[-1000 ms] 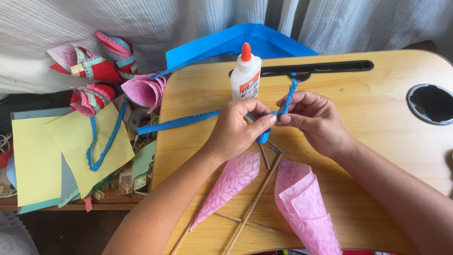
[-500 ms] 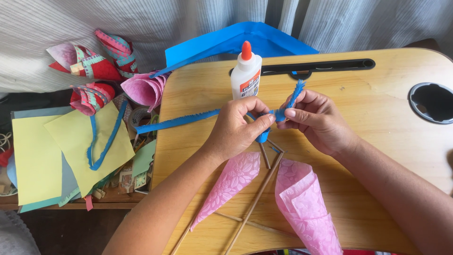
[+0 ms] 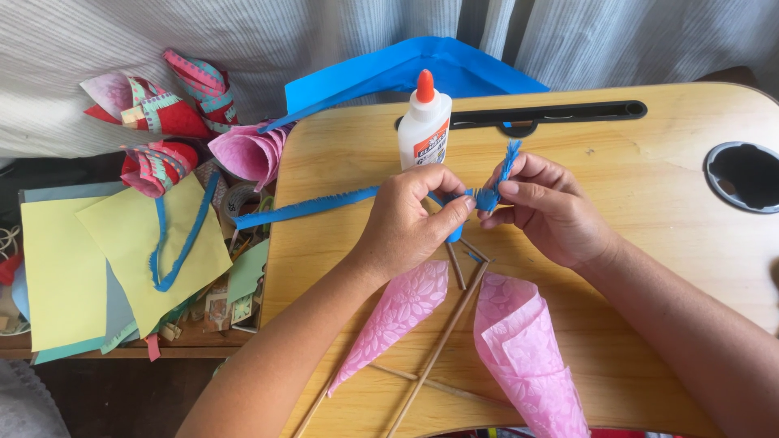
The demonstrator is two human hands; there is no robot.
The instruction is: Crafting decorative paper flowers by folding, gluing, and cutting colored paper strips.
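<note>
My left hand (image 3: 410, 219) and my right hand (image 3: 545, 207) meet over a small wooden lap table (image 3: 649, 243). Both pinch a fringed blue paper strip (image 3: 308, 208). Its long tail runs left past the table's edge, and its short end sticks up between my right fingers. The strip is being wound on the top of a thin wooden stick (image 3: 454, 264) under my left fingers. Two pink paper cones lie just below my hands, one to the left (image 3: 398, 316) and one to the right (image 3: 523, 349), with more sticks (image 3: 434, 353) between them.
A white glue bottle (image 3: 425, 122) with an orange cap stands behind my hands. A blue paper sheet (image 3: 422, 69) lies at the back. Left of the table lie yellow sheets (image 3: 122, 243), a blue fringed loop (image 3: 174, 243) and patterned paper cones (image 3: 162, 113). A round cup hole (image 3: 742, 174) is at the right.
My right hand has turned the strip's short end upward and drawn it closer to my left fingers. The long blue tail has shifted slightly on the table.
</note>
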